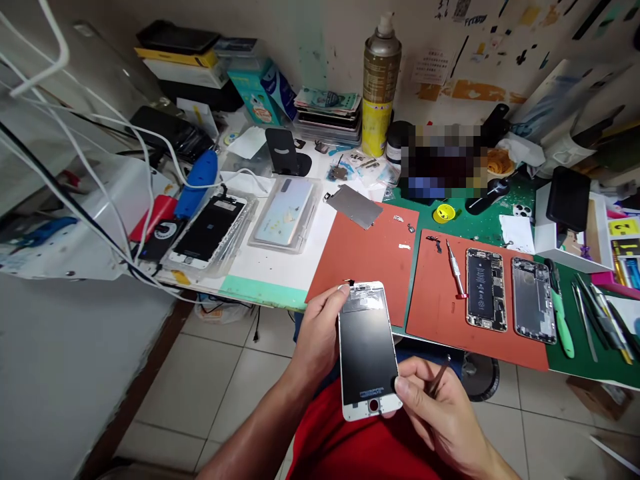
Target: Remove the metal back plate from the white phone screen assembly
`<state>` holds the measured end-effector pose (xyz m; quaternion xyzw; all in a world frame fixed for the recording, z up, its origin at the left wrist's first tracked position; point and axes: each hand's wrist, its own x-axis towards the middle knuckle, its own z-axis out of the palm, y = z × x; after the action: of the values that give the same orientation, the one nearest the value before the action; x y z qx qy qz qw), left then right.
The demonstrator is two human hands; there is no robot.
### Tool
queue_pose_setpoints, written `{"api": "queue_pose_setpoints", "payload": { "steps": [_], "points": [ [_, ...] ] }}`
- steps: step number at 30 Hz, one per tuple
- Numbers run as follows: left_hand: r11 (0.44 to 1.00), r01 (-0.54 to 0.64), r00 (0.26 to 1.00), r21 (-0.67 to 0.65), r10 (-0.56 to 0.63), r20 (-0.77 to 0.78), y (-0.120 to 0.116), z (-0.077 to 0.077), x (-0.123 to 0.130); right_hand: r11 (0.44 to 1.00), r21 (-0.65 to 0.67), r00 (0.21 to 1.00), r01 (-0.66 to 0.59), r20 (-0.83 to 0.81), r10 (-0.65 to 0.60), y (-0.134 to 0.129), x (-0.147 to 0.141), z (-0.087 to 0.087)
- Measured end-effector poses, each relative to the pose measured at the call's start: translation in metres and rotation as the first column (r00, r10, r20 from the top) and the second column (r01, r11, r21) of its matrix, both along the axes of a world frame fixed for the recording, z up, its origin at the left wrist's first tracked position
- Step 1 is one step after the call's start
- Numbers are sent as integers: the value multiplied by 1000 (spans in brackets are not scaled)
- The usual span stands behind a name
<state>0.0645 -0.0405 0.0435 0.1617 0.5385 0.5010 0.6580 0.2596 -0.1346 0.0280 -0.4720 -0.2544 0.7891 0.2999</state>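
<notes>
A white-framed phone screen (367,353), loose from any phone body, is held over my lap just off the table's front edge. Its upturned side shows a dark panel, with a small round hole in the lower border. My left hand (323,323) grips its upper left edge, thumb near a small dark flex piece at the top corner. At the lower right corner, my right hand (435,400) pinches the screen between thumb and fingers. Tweezers (440,375) are tucked in that same hand. A thin grey metal plate (357,207) lies on the mat beyond.
On the orange mat (435,333) lie a screwdriver (455,267), an opened phone body (485,290) and an empty phone housing (534,300). Several tools sit to the right. Left are a boxed phone (287,210), stacked screens (207,230) and hanging white cables (145,153). A spray can (381,87) stands behind.
</notes>
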Motion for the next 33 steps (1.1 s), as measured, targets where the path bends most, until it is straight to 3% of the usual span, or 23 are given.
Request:
{"api": "queue_pose_setpoints", "payload": {
  "steps": [4, 16, 33],
  "points": [
    [998, 56, 995, -24, -58, -77, -1, -3, -4, 999, -24, 1000, 24, -10, -24, -7, -1, 6],
    [998, 30, 973, -54, -42, -226, -2, -3, -8, 1000, -28, 999, -6, -53, 5, -8, 1, 4],
    [997, 72, 951, -9, -71, -302, -5, -3, -11, 1000, -5, 1000, -28, -5, 28, -5, 0, 1]
  ]
}}
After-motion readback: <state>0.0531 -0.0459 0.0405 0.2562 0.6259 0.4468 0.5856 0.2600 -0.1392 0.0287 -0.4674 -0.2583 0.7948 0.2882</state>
